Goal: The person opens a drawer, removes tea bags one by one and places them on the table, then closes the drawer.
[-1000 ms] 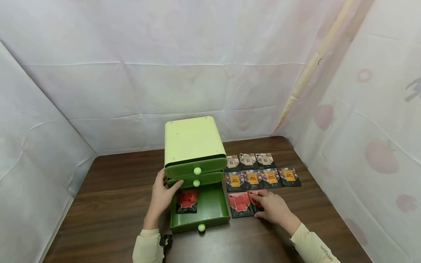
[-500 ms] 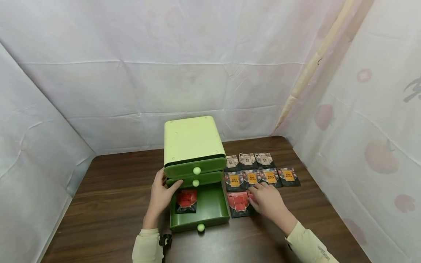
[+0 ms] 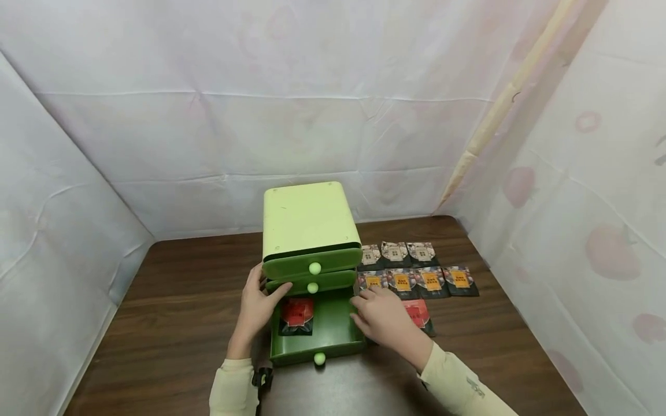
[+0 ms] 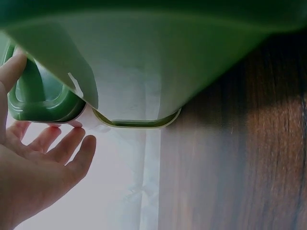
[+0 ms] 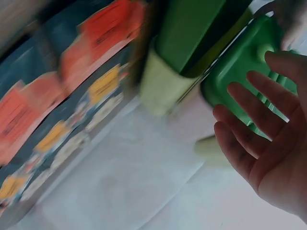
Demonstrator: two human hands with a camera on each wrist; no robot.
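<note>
A light-green drawer cabinet (image 3: 309,219) stands on the table, its bottom drawer (image 3: 335,329) pulled far out. One red-and-black packet (image 3: 296,316) lies at the left inside that drawer. My left hand (image 3: 256,309) holds the cabinet's left side, thumb on the front of the middle drawer (image 3: 333,282) and fingers beside it. With nothing in it, my right hand (image 3: 387,320) hovers at the bottom drawer's right edge, fingers spread in the right wrist view. It covers most of the left red table packet (image 5: 105,31); another red packet (image 3: 420,316) lies right of it, slightly turned.
Behind the red packets runs a row of orange-labelled packets (image 3: 430,281). Farther back lies a row of pale-labelled packets (image 3: 394,252). Printed white cloth (image 3: 291,138) walls the table (image 3: 192,294) at the back and sides. The top drawer (image 3: 291,267) sits nearly closed.
My right hand has moved left from the right-hand red packet to the bottom drawer's edge, uncovering that packet. My left hand keeps its place on the cabinet.
</note>
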